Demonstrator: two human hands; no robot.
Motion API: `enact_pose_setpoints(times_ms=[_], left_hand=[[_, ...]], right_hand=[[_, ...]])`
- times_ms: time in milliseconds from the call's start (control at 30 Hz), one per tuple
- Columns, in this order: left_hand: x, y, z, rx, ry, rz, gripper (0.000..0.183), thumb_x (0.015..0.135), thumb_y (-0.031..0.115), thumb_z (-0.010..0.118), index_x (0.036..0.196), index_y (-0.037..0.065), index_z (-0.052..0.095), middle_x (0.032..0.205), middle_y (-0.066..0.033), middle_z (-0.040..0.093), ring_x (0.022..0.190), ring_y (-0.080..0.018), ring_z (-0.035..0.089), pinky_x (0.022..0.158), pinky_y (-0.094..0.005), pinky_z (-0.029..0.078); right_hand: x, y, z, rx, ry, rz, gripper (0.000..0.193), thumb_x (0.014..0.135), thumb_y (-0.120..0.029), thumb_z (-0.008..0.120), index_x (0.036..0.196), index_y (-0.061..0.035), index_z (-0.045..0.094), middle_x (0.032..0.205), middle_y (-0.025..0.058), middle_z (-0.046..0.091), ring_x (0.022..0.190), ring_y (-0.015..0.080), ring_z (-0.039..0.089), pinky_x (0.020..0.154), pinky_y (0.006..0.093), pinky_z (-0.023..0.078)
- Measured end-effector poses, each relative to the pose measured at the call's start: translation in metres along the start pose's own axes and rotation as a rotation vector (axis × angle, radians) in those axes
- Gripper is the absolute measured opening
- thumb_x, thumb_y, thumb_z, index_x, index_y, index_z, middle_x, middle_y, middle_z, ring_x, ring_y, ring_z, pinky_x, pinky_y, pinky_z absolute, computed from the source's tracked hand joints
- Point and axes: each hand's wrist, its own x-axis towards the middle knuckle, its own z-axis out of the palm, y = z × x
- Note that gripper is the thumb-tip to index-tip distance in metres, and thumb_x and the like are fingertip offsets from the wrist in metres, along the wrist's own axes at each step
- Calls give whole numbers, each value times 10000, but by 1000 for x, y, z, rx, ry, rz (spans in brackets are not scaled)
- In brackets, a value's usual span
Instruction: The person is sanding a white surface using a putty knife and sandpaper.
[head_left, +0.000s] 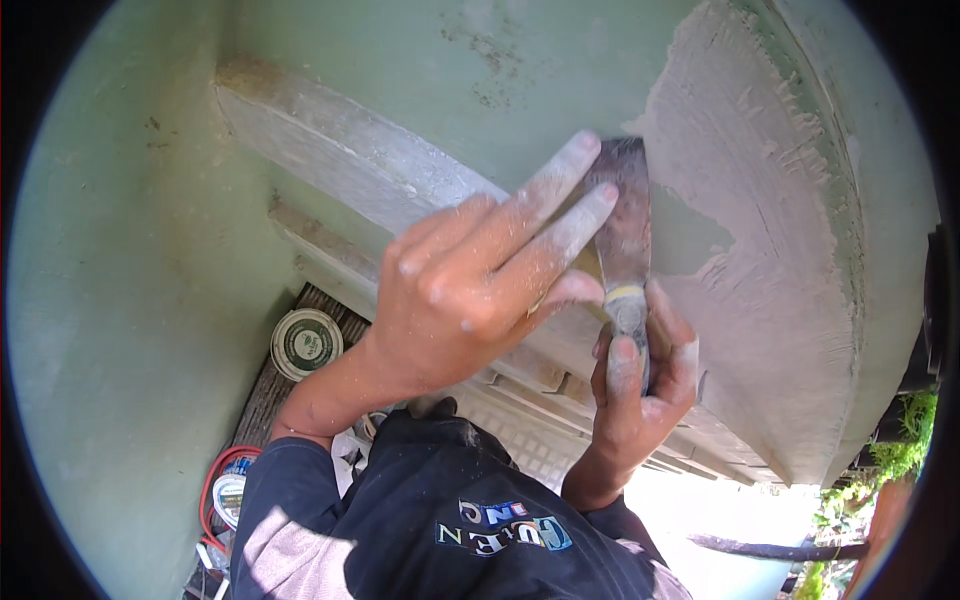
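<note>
Most of the green wall (120,300) is bare; a broad filler patch (760,230) covers its right side, with a green gap beside the knife (625,215), so the skim looks partly done. The left hand (480,280) presses extended fingers on the blade. The right hand (640,385) grips the handle.

Wearing a dark navy garment (470,510) with a pale printed patch, sleeves pushed up, fingers (560,215) dusted white.

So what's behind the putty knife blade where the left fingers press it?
Green wall and grey filler patch surround the putty knife; the surface directly behind the blade is covered.
</note>
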Motion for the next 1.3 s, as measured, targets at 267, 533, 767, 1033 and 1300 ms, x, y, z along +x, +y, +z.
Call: enact_pose_setpoints(times_ms=[267, 533, 767, 1033, 1300], left_hand=[[2, 5, -3, -35, -85, -76, 652, 694, 243, 884, 1300, 63, 725, 1432, -213, 631, 915, -291, 755, 768, -328, 602], [1, 7, 1, -68, -80, -99, 638, 711, 248, 869, 1304, 63, 721, 1431, -227, 626, 966, -305, 754, 798, -339, 604], [-10, 10, 5, -111, -92, -138, 627, 709, 237, 863, 1297, 68, 727, 1432, -205, 632, 934, -318, 745, 772, -344, 597], [-3, 9, -5, -37, -122, -92, 620, 709, 212, 860, 1294, 58, 727, 1433, -211, 629, 903, -299, 745, 765, -336, 598], [13, 0, -8, 8, -50, -60, 629, 698, 207, 862, 1293, 56, 727, 1433, -215, 627, 895, -287, 750, 773, -335, 603]], right_hand=[[6, -13, 5, -29, 9, -29, 516, 950, -212, 727, 1372, 47, 580, 947, 102, 685, 749, 87, 589, 596, 190, 415], [14, -35, 5, 34, -88, 178, 441, 964, -60, 682, 1371, 78, 585, 1332, 208, 634, 1231, 260, 633, 1081, 369, 472], [-3, -17, -2, 41, -95, 132, 443, 964, -62, 692, 1372, 71, 584, 1328, 202, 633, 1220, 252, 634, 1070, 360, 476], [-4, 3, 8, -19, 31, -26, 502, 961, -229, 720, 1371, 16, 565, 941, 86, 679, 702, 68, 566, 569, 181, 400], [15, -15, 24, 96, 20, 75, 545, 966, -243, 714, 1414, -2, 519, 901, 85, 685, 582, 30, 499, 505, 163, 330]])
